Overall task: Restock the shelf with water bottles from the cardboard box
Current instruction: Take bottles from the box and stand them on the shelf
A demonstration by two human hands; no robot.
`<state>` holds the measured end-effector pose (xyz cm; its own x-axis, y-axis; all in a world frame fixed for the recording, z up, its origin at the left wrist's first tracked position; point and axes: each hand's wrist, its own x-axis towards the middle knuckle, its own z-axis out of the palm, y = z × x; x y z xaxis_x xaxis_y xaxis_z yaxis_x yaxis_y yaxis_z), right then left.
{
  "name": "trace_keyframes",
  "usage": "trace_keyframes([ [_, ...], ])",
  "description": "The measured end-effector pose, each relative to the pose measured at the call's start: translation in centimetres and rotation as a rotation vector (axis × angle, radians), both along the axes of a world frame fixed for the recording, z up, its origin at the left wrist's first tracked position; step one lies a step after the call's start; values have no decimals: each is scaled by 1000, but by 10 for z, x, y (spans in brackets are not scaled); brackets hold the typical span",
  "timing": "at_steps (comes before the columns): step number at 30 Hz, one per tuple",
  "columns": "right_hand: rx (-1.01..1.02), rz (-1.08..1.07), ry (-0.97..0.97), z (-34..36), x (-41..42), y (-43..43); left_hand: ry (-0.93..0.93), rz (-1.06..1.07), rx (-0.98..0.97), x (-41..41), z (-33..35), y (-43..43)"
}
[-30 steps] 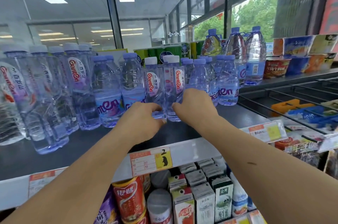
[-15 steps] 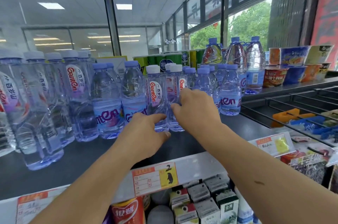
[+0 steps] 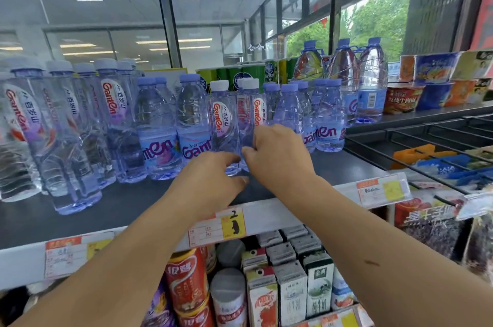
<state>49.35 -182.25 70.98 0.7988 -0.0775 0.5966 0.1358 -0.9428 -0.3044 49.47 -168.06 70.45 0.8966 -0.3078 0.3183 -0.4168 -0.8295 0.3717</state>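
Two white-capped Ganten water bottles stand upright side by side on the dark shelf top point(image 3: 133, 209), among rows of blue-capped bottles. My left hand point(image 3: 210, 182) holds the base of the left white-capped bottle point(image 3: 223, 124) between fingers and thumb. My right hand point(image 3: 278, 157) has its fingers curled round the lower part of the right white-capped bottle point(image 3: 253, 116) and hides that bottle's base. The two hands almost touch each other. The cardboard box is out of view.
Taller Ganten bottles point(image 3: 64, 140) fill the shelf's left side, and short blue-capped ones point(image 3: 329, 124) stand to the right. Large handled water jugs point(image 3: 370, 81) and noodle bowls point(image 3: 405, 98) sit further right. Price tags point(image 3: 217, 225) line the shelf edge, with cans and cartons point(image 3: 289, 286) below.
Both hands have slid down to the bases of the two white-capped bottles and drawn closer together. The bottles stay upright at the same spot in the row.
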Motion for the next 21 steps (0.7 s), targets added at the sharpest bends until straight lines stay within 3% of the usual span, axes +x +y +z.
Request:
trace_keyframes([
  [6,27,15,-73,-16,-78,5,-120,-30,-175,-70,-6,6],
  [11,44,-9,-46,-69,-157,27,-266,-91,-391,-134,-60,31],
  [13,41,-32,20,-106,-181,43,-178,-119,-372,-151,-99,44],
  [16,46,-51,194,-187,-212,67,125,-140,-279,-172,-184,65],
  [21,96,-77,575,-346,-269,92,491,-107,4,-223,-340,95],
])
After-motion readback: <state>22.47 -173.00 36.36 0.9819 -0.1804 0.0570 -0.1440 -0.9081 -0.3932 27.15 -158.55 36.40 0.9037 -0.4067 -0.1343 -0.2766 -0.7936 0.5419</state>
